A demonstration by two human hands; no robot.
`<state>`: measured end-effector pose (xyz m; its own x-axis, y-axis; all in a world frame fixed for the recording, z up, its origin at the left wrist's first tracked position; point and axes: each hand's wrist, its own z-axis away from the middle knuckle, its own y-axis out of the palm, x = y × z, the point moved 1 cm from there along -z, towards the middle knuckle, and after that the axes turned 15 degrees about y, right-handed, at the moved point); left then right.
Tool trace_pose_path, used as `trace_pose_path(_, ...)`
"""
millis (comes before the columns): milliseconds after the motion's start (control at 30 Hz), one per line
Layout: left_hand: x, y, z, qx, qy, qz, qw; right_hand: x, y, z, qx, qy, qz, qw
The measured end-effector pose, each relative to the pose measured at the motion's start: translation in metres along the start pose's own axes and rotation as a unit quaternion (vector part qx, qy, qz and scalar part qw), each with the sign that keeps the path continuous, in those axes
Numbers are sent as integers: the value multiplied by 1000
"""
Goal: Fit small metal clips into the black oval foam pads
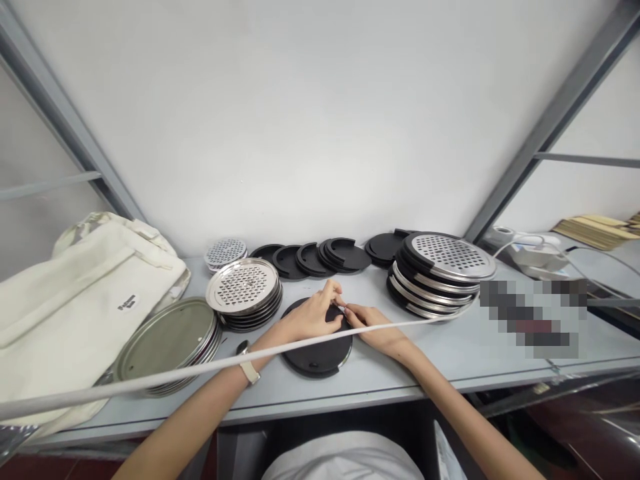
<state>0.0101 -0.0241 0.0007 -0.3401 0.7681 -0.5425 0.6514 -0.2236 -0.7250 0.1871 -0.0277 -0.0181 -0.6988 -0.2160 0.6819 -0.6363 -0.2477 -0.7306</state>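
The black disc (320, 353) lies flat on the table (450, 353), below the centre of the frame. The left hand (311, 317) is over its upper part, entering from the lower left; the right hand (377, 330) is at its upper right edge, entering from the lower right. The fingertips of both hands meet at or just beside that edge. Left hand: fingers bent, thumb apart from them and pointing across the disc. Right hand: fingers drawn together toward the thumb. Whether either hand grips the rim or a small part between the fingertips cannot be told.

Disc: round, dark, with a smooth, dull face. A small dark detail sits near the lower edge; the rim shows a step and a bright glint at lower right. The upper portion is partly hidden by the left hand. A pale cord (120, 386) crosses the view in front of the disc and both arms.

Surroundings: the perforated metal plates (243, 287) are stacked left of the disc, with the olive plates (167, 337) farther left and the cream bag (75, 293) at the left of the frame. The black trays (350, 255) form a row behind, along the wall. The tall stack (447, 255), black and silver, stands right of centre.
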Motion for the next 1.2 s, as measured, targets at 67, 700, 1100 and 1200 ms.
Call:
trace_pose_path(67, 1, 0, 0, -3, 1, 6, 1000, -1, 0, 0, 3, -7, -10, 1000)
trace_pose_path(700, 3, -2, -1, 14, 32, 36, 999, 2, 3, -2, -3, 18, -3, 1000)
trace_pose_path(1100, -3, -5, -2, 16, 34, 42, 998, -2, 4, -2, 4, 13, 0, 1000)
trace_pose_path(1200, -3, -5, -2, 18, 32, 36, 999, -3, 4, -1, 7, 13, -2, 1000)
